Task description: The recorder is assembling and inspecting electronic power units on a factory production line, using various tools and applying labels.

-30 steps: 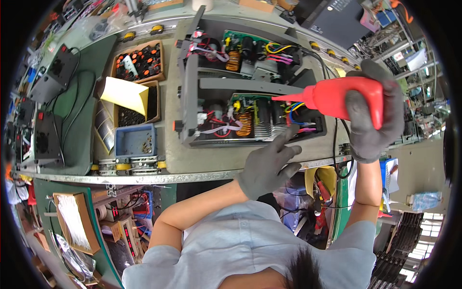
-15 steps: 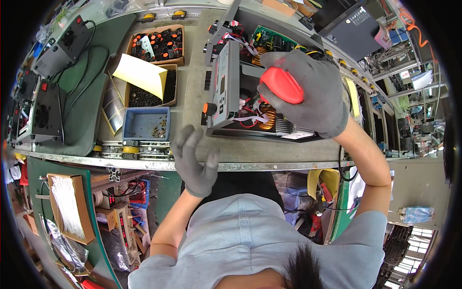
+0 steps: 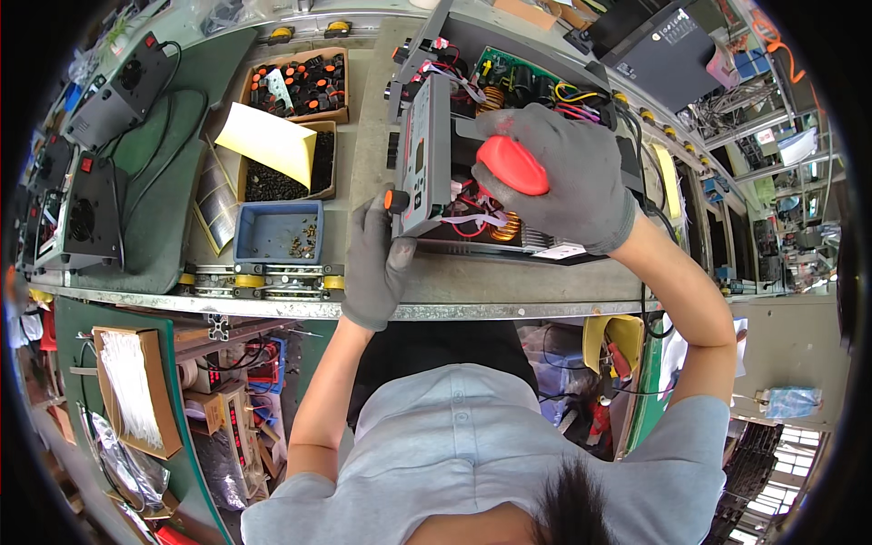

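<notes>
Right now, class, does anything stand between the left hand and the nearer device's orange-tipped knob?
Nothing visible does: the left hand has its fingers close beside the orange-tipped knob; whether they touch is unclear.

The nozzle of the red plastic squeeze bottle (image 3: 513, 165) is hidden by the grey-gloved right hand (image 3: 572, 177). That hand also covers much of the wiring (image 3: 468, 219) inside the nearer open grey metal case (image 3: 423, 154). Towards the front edge of the bench (image 3: 509, 311), it is unclear whether the grey-gloved left hand (image 3: 374, 272) touches the round orange-and-black knob (image 3: 396, 202). Nearer the bench's left end, a curled yellow paper sheet (image 3: 268, 141) masks part of a brown cardboard box (image 3: 332, 168), and brass-coloured bits (image 3: 303, 246) in the rectangular blue plastic tray (image 3: 262, 234) are too small to identify.
</notes>
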Demonstrator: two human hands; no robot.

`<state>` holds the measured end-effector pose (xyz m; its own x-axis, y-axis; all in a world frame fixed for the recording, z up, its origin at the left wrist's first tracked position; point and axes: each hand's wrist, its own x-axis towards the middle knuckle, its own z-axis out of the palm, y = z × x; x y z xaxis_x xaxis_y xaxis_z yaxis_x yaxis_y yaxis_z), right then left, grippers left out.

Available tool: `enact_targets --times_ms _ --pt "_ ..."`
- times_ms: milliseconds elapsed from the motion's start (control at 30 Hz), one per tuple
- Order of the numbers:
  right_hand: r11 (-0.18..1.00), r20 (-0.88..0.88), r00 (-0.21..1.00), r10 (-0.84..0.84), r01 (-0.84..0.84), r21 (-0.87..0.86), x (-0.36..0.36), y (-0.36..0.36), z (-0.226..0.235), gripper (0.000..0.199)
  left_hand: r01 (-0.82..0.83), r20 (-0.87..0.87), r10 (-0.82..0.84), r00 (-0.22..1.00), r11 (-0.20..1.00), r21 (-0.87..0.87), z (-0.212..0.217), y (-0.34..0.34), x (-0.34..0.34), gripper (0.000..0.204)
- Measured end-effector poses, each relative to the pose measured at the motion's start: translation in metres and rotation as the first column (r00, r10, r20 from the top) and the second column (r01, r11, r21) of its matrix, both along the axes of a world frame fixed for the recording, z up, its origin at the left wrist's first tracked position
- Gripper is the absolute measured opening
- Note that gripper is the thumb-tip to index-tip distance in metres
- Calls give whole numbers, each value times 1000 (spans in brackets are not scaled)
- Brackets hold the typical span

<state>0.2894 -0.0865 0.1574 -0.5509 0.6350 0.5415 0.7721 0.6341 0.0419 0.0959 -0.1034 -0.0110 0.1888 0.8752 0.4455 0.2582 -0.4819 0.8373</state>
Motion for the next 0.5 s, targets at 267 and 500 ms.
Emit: enact_targets --times_ms 267,500 --pt "971 -830 556 -43 218 96 35 -109 14 61 -61 241 90 966 990 -123 20 10 16 57" --pt "943 -406 888 -216 297 148 49 -114 -41 40 -23 297 135 945 936 -351 34 11 20 51"
